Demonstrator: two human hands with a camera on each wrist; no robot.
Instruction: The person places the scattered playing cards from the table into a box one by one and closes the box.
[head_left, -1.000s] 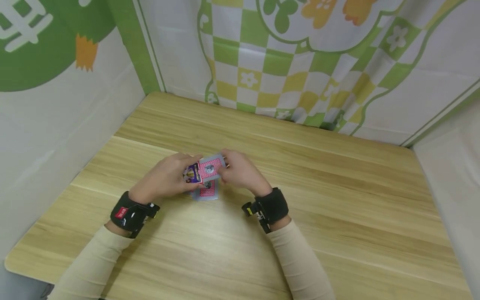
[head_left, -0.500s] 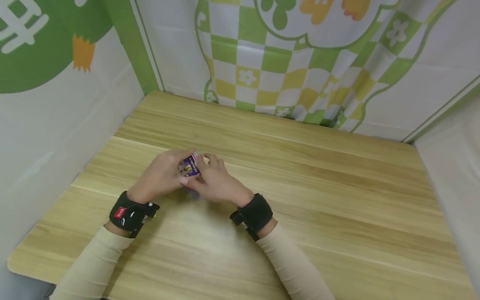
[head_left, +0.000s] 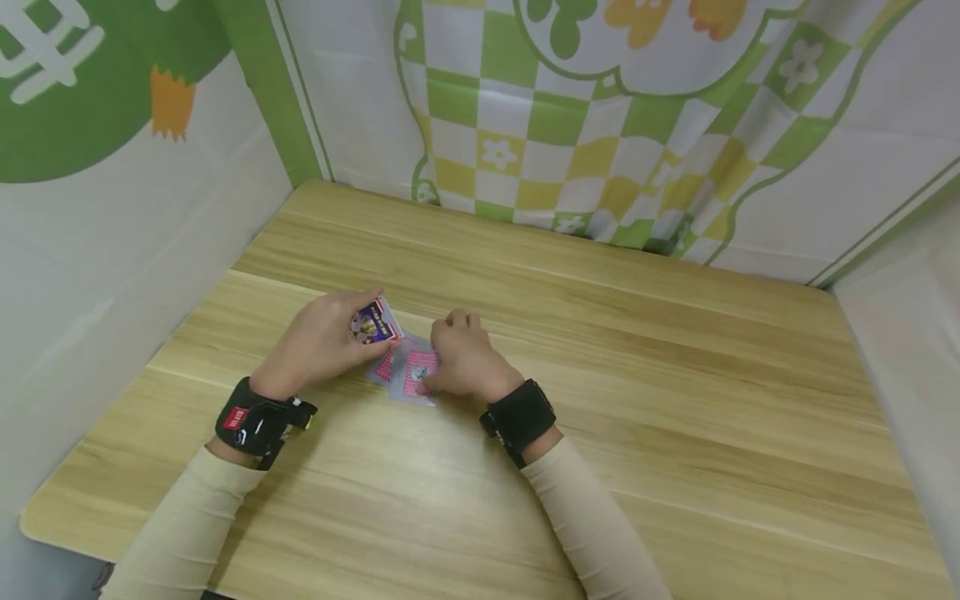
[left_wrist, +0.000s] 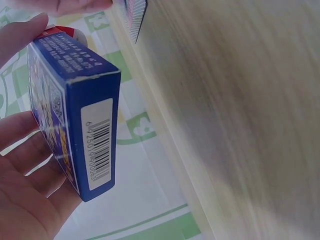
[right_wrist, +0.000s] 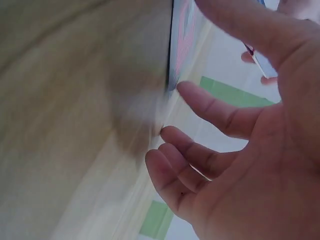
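Note:
My left hand holds a small blue and purple playing card box by its sides, tilted above the table. Its barcode end shows in the left wrist view, with a red flap at the far end. Red-backed playing cards lie face down at the table, overlapping and slightly fanned, just below the box. At their right edge, my right hand pinches the nearer cards between thumb and index finger. In the right wrist view the index fingertip sits at the cards' corner; the other fingers are loosely bent.
A light wooden table lies under both hands. Behind it hangs a green, yellow and white checked curtain, with pale walls on the left and right. Each wrist wears a black strap with a small camera.
The cards sticking out of the box are out of it. My right hand went over the box, then down to the cards at the table. The box shifted slightly left.

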